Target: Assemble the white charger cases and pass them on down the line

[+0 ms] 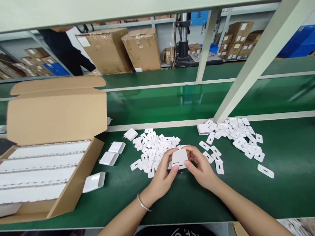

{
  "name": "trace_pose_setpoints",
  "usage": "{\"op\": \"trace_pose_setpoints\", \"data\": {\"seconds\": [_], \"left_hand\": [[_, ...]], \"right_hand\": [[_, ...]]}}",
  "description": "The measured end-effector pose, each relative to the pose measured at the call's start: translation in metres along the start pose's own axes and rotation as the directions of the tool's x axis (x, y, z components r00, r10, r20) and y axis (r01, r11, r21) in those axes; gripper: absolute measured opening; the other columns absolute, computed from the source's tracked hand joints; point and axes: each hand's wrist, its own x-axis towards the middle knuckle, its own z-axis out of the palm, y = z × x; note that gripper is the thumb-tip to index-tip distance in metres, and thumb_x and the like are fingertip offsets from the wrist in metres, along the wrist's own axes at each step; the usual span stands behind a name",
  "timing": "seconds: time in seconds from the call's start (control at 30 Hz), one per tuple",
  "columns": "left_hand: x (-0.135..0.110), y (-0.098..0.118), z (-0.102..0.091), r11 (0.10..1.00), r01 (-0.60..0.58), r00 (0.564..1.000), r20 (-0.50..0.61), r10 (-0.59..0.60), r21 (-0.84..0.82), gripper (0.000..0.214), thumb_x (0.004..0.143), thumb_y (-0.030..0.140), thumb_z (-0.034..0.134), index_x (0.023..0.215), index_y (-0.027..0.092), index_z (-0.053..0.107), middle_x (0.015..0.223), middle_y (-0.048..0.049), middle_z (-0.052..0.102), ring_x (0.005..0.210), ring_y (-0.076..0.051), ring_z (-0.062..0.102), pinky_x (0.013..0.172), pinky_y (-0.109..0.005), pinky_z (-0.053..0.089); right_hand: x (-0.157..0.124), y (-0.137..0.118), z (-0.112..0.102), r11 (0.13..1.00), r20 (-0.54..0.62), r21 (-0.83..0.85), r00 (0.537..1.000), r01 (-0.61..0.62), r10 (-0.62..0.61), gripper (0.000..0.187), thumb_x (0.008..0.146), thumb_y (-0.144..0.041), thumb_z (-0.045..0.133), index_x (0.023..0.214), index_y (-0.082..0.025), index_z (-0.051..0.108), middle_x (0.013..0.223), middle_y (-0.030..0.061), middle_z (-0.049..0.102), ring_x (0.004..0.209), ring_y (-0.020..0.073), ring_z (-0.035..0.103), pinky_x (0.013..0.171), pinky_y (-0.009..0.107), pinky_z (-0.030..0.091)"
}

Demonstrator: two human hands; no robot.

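Between my two hands is a white charger housing (179, 157), held above the green tabletop with a dark slot showing on its near side. My left hand (162, 172) grips its left edge, thumb at the near corner. On the other edge, the fingers and thumb of my right hand (199, 167) close round it. Just behind lies a heap of small white slotted plates (154, 147). More such plates (233, 131) spread out to the right, beside a white charger block (203, 129). Several white housings (94, 182) rest on the left, one with prongs (130, 134).
An open cardboard box (73, 183) on the left holds rows of white pieces parted by dividers. A slanted pale post (253, 62) rises behind the right heap. Beyond the green bench (152, 108) stand large cartons (142, 49), a drill-press-like machine (183, 42) and a person (64, 49).
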Motion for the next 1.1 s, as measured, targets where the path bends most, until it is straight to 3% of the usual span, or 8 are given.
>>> {"op": "trace_pose_setpoints", "data": {"seconds": [0.2, 0.4, 0.63, 1.1], "left_hand": [[0.003, 0.000, -0.005, 0.988, -0.145, 0.989, 0.017, 0.144, 0.048, 0.031, 0.110, 0.040, 0.050, 0.137, 0.036, 0.065, 0.115, -0.0064, 0.054, 0.112, -0.024, 0.054, 0.100, -0.040, 0.047], [0.003, 0.001, 0.003, 0.978, -0.194, 0.979, -0.047, 0.198, 0.072, 0.033, 0.111, 0.045, 0.046, 0.130, 0.033, 0.069, 0.109, -0.0067, 0.051, 0.106, -0.025, 0.052, 0.093, -0.041, 0.049], [0.000, -0.001, 0.015, 0.979, -0.171, 0.976, -0.114, 0.183, 0.109, 0.032, 0.113, 0.043, 0.040, 0.130, 0.032, 0.065, 0.109, -0.0059, 0.047, 0.104, -0.024, 0.050, 0.092, -0.041, 0.048], [0.002, 0.001, 0.019, 0.997, -0.072, 0.974, -0.213, 0.079, 0.039, 0.030, 0.112, 0.042, 0.044, 0.120, 0.029, 0.071, 0.112, -0.0069, 0.063, 0.107, -0.025, 0.057, 0.099, -0.042, 0.048]], "right_hand": [[-0.002, -0.002, 0.004, 0.999, 0.026, 0.016, 0.999, 0.033, -0.033, 0.033, 0.104, -0.053, 0.059, 0.125, -0.028, 0.059, 0.111, 0.0072, 0.064, 0.094, 0.0222, 0.063, 0.084, 0.037, 0.056], [-0.007, 0.007, 0.013, 0.999, 0.001, 0.051, 1.000, 0.013, -0.013, 0.034, 0.106, -0.053, 0.055, 0.131, -0.030, 0.055, 0.113, 0.0071, 0.059, 0.100, 0.0242, 0.059, 0.095, 0.041, 0.055], [-0.012, 0.015, 0.023, 0.997, -0.046, 0.064, 0.998, -0.039, 0.042, 0.040, 0.108, -0.057, 0.047, 0.137, -0.031, 0.049, 0.112, 0.0062, 0.057, 0.100, 0.0241, 0.059, 0.093, 0.039, 0.053], [-0.003, 0.015, 0.025, 0.991, -0.077, 0.087, 0.991, -0.104, 0.111, 0.043, 0.101, -0.067, 0.057, 0.117, -0.027, 0.058, 0.096, 0.0033, 0.060, 0.084, 0.0211, 0.061, 0.079, 0.036, 0.055]]}}
